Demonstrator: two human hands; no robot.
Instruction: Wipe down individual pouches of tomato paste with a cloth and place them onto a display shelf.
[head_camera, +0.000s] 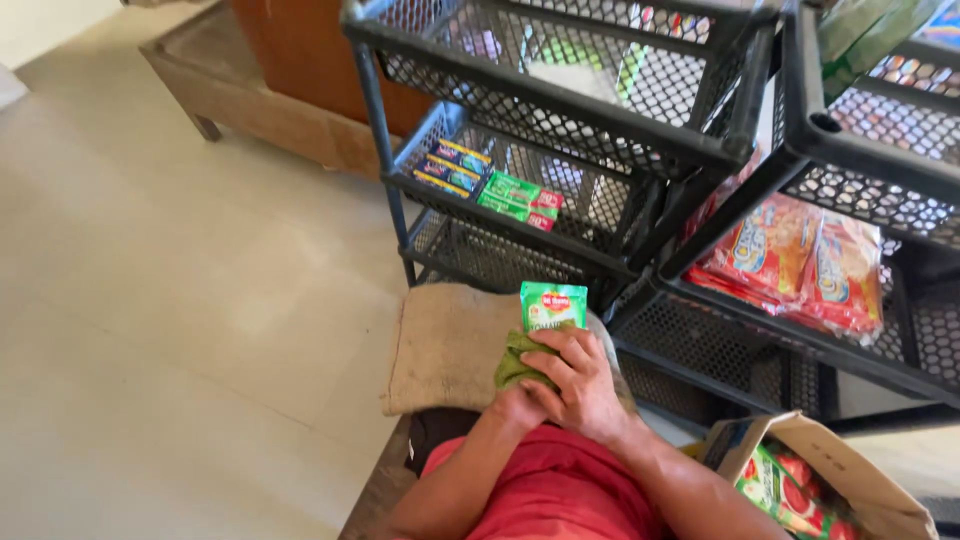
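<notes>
Green pouch (553, 303), a small sachet with a red emblem on its face, stands upright just above my two hands, over my lap. My right hand (578, 385) lies on top, fingers curled over a bunched green cloth (512, 364) and pressed against the lower edge of the pouch; I record it as closed on the cloth. My left hand (515, 405) sits beneath the right and is largely covered by it; it appears clenched at the base of the pouch, though I cannot tell exactly what its fingers grip. Both forearms run down toward my red shirt (555, 490).

Directly behind the hands lies a folded tan burlap mat (445, 345), flat on the pale tiled floor (180, 300). Beyond the mat stands a black mesh rack (560, 110) of stacked trays. Its middle tray carries blue flat boxes (452, 165) beside green flat boxes (520, 200), the two kinds lying next to each other. A second black rack (870, 130) stands to the right, touching the first; its lower tray holds orange and red snack packets (800, 260) stacked at a tilt. At lower right, near my right elbow, an open cardboard box (850, 470) contains more green and red pouches (785, 490). A wooden bench (250, 95) stands at the far left, well apart from the hands.
</notes>
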